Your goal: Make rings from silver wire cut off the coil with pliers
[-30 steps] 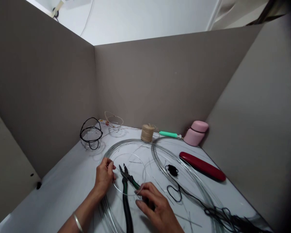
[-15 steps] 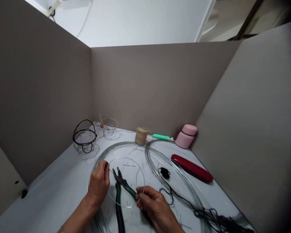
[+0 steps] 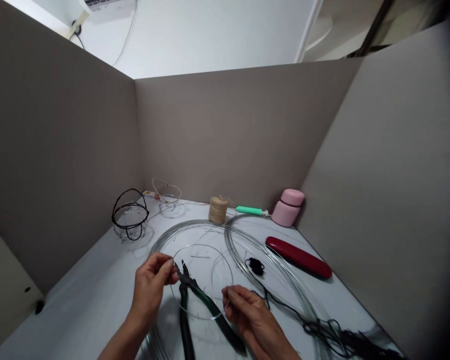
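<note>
My left hand (image 3: 150, 287) and my right hand (image 3: 249, 317) each pinch one side of a thin silver wire loop (image 3: 206, 250), holding it just above the table. Green-handled pliers (image 3: 195, 295) lie on the table under the loop, between my hands, with the jaws pointing away from me. Large coils of silver wire (image 3: 243, 250) lie flat around and beyond the loop.
Grey partition walls enclose the white table (image 3: 97, 280). At the back stand a black wire basket (image 3: 129, 217), a small pale wire basket (image 3: 167, 196), a twine spool (image 3: 218, 209), a green tool (image 3: 251, 210) and a pink container (image 3: 288, 206). A red case (image 3: 298, 256) and black cord (image 3: 322, 327) lie right.
The wire loop has been lifted and spread wider between my hands. My right hand shifted right, clear of the pliers' handle. The view turned slightly.
</note>
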Action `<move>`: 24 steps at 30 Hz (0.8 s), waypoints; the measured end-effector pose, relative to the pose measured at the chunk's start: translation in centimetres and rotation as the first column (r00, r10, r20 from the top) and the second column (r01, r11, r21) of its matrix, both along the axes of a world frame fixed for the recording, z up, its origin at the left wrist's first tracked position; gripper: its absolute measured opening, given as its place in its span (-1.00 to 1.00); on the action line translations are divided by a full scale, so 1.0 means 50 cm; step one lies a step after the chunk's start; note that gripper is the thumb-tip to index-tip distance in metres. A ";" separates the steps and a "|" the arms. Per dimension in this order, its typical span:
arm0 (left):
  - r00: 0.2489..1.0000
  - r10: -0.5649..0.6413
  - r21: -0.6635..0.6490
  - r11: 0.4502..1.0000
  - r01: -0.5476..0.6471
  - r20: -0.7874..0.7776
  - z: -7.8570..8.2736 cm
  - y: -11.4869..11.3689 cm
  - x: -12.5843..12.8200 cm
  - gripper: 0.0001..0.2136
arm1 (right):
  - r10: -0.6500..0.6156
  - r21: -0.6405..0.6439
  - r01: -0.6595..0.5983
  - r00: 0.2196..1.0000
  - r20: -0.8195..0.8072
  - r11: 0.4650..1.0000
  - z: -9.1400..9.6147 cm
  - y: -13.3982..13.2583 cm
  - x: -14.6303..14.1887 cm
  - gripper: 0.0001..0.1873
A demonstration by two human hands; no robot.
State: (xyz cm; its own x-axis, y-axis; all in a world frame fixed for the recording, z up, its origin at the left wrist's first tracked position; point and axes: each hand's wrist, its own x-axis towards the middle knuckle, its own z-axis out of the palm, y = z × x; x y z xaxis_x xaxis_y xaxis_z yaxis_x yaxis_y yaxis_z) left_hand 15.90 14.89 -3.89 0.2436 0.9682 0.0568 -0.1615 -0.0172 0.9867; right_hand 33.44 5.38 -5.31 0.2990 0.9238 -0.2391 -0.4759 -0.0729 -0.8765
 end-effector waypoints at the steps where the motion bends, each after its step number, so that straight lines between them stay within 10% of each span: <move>1: 0.995 -0.064 -0.123 0.990 0.074 0.079 0.001 0.002 -0.004 -0.80 | 0.020 -0.005 -0.020 1.000 -0.003 1.000 -0.001 -0.001 0.002 -0.81; 6: 0.886 -0.301 -0.314 0.854 0.415 0.353 -0.005 0.024 -0.031 -0.81 | 0.097 -0.045 -0.098 0.995 -0.030 0.994 0.000 -0.005 0.002 -0.80; 13: 0.851 -0.329 -0.410 0.767 0.494 0.409 -0.021 0.031 -0.040 -0.81 | 0.078 -0.050 -0.077 0.997 0.024 0.996 0.002 -0.006 0.002 -0.79; 18: 0.867 -0.341 -0.311 0.833 0.458 0.365 -0.016 0.021 -0.035 -0.79 | 0.039 -0.056 -0.035 0.997 0.073 0.998 -0.009 -0.005 0.010 -0.76; 24: 0.989 -0.143 -0.075 0.987 0.140 -0.042 -0.044 0.033 -0.021 -0.69 | 0.108 -0.031 -0.103 0.977 0.186 0.994 -0.015 -0.005 -0.010 -0.73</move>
